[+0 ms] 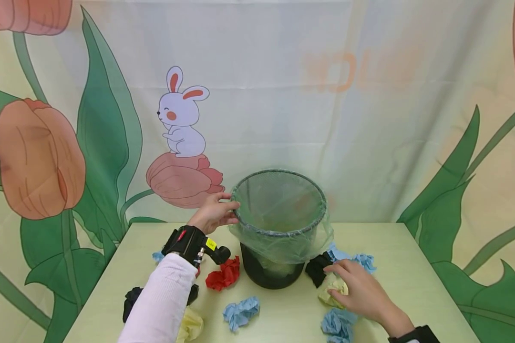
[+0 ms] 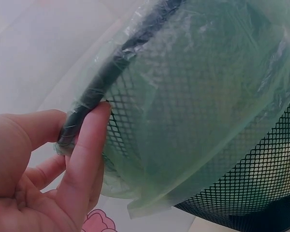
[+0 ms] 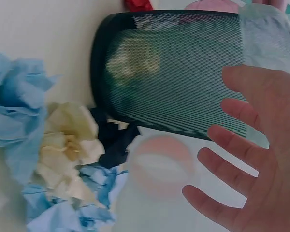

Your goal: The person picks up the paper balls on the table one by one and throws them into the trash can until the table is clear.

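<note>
A black mesh wastebasket (image 1: 268, 281) stands upright, its rim wrapped in a thin green plastic bag (image 1: 283, 245) that hangs down outside. My left hand (image 1: 214, 213) pinches the bag-covered rim at the left side, thumb and fingers on either side of it in the left wrist view. To the right of the basket, my right hand (image 1: 362, 290) reaches over a crumpled yellow paper ball (image 1: 334, 289). Its fingers are spread and hold nothing in the right wrist view. A crumpled black paper (image 1: 318, 269) lies beside the yellow one. Through the mesh, a pale yellow lump (image 3: 133, 60) shows inside the basket.
Crumpled blue papers (image 1: 241, 313) lie in front of the basket, at the right front (image 1: 339, 325) and behind the right hand. Red paper (image 1: 224, 275) sits left of the basket; black (image 1: 131, 302) and yellow paper (image 1: 190, 326) lie near the left forearm. A printed curtain (image 1: 274, 95) hangs behind the table.
</note>
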`<action>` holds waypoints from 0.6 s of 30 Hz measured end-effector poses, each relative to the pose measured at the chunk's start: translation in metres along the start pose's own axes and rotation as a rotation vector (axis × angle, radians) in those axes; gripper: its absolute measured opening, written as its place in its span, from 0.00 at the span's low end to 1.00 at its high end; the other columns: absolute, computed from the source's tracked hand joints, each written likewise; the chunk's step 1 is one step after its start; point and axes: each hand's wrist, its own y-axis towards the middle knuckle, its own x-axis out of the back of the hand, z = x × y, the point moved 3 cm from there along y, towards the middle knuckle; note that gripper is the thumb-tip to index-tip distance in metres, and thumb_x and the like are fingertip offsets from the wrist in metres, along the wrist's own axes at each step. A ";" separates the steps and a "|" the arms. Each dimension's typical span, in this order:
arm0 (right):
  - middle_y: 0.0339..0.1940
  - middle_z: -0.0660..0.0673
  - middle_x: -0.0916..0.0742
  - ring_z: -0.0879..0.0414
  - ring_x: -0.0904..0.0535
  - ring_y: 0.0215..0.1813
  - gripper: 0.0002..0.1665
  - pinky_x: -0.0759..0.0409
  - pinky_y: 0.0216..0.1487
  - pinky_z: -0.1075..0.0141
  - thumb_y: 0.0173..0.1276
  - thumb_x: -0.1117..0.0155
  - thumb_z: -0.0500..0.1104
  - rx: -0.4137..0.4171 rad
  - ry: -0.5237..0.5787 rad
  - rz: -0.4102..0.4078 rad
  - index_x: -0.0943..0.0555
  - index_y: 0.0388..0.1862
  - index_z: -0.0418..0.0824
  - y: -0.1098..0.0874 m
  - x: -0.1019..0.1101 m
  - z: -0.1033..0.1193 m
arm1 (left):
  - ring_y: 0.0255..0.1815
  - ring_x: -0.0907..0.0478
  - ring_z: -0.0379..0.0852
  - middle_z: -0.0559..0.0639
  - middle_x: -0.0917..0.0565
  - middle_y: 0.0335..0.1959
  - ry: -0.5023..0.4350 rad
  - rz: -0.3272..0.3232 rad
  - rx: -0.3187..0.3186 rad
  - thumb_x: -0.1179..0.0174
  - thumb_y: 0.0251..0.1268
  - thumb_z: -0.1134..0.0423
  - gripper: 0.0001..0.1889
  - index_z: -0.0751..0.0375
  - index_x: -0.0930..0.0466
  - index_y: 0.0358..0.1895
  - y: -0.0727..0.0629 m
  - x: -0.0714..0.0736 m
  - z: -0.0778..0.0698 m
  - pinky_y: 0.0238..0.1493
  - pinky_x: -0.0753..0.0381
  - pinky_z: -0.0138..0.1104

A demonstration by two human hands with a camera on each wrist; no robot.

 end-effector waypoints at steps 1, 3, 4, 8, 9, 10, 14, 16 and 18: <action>0.45 0.55 0.21 0.58 0.24 0.47 0.24 0.21 0.43 0.62 0.53 0.30 0.50 -0.008 0.003 0.007 0.23 0.51 0.53 -0.002 -0.003 -0.001 | 0.25 0.30 0.42 0.59 0.31 0.51 -0.004 -0.002 0.004 0.45 0.65 0.66 0.30 0.62 0.47 0.68 0.001 0.000 0.001 0.28 0.18 0.29; 0.45 0.55 0.21 0.58 0.24 0.47 0.24 0.21 0.43 0.61 0.53 0.30 0.50 -0.019 0.014 0.020 0.23 0.50 0.53 -0.007 -0.009 -0.003 | 0.24 0.30 0.42 0.59 0.32 0.51 -0.004 -0.002 0.005 0.46 0.65 0.66 0.31 0.62 0.48 0.68 0.003 0.000 0.002 0.27 0.18 0.29; 0.44 0.56 0.22 0.59 0.24 0.46 0.24 0.21 0.42 0.63 0.53 0.30 0.50 -0.023 0.016 0.028 0.23 0.50 0.53 -0.009 -0.012 -0.004 | 0.24 0.30 0.42 0.59 0.32 0.51 -0.005 -0.004 0.006 0.46 0.66 0.66 0.30 0.62 0.48 0.68 0.003 0.000 0.002 0.27 0.18 0.29; 0.43 0.55 0.22 0.59 0.24 0.44 0.23 0.22 0.38 0.65 0.53 0.30 0.49 -0.030 0.031 0.062 0.23 0.50 0.53 -0.019 -0.024 -0.006 | 0.25 0.30 0.42 0.58 0.32 0.49 -0.001 -0.008 0.004 0.46 0.66 0.66 0.30 0.62 0.48 0.68 0.002 0.000 0.001 0.27 0.18 0.28; 0.43 0.55 0.21 0.59 0.24 0.43 0.23 0.23 0.37 0.66 0.54 0.31 0.51 -0.037 0.034 0.076 0.23 0.50 0.53 -0.021 -0.027 -0.007 | 0.25 0.30 0.42 0.58 0.32 0.49 0.002 -0.006 0.002 0.46 0.66 0.66 0.30 0.62 0.48 0.68 0.001 -0.001 0.001 0.27 0.18 0.28; 0.44 0.55 0.21 0.59 0.25 0.43 0.22 0.23 0.36 0.66 0.55 0.31 0.51 -0.044 0.043 0.092 0.23 0.50 0.53 -0.023 -0.030 -0.008 | 0.25 0.30 0.42 0.58 0.32 0.49 0.000 -0.008 0.004 0.46 0.66 0.66 0.30 0.62 0.47 0.68 0.001 -0.001 0.001 0.27 0.18 0.28; 0.45 0.53 0.21 0.58 0.25 0.43 0.22 0.24 0.35 0.65 0.57 0.34 0.52 -0.065 0.083 0.133 0.23 0.51 0.53 -0.031 -0.041 -0.010 | 0.26 0.30 0.42 0.58 0.32 0.51 0.001 -0.006 0.002 0.46 0.66 0.66 0.30 0.61 0.48 0.68 0.001 -0.001 0.001 0.28 0.18 0.28; 0.45 0.52 0.21 0.57 0.25 0.42 0.22 0.24 0.34 0.65 0.57 0.33 0.51 -0.059 0.098 0.132 0.24 0.52 0.52 -0.035 -0.046 -0.010 | 0.26 0.29 0.42 0.58 0.32 0.51 0.001 -0.006 0.001 0.46 0.66 0.65 0.30 0.61 0.48 0.68 0.001 0.000 0.002 0.28 0.18 0.29; 0.44 0.53 0.21 0.58 0.25 0.42 0.23 0.25 0.33 0.66 0.57 0.33 0.50 -0.049 0.098 0.126 0.24 0.52 0.52 -0.038 -0.050 -0.010 | 0.25 0.29 0.42 0.58 0.32 0.50 0.002 -0.006 0.001 0.46 0.66 0.66 0.30 0.62 0.47 0.68 0.002 0.000 0.002 0.28 0.18 0.28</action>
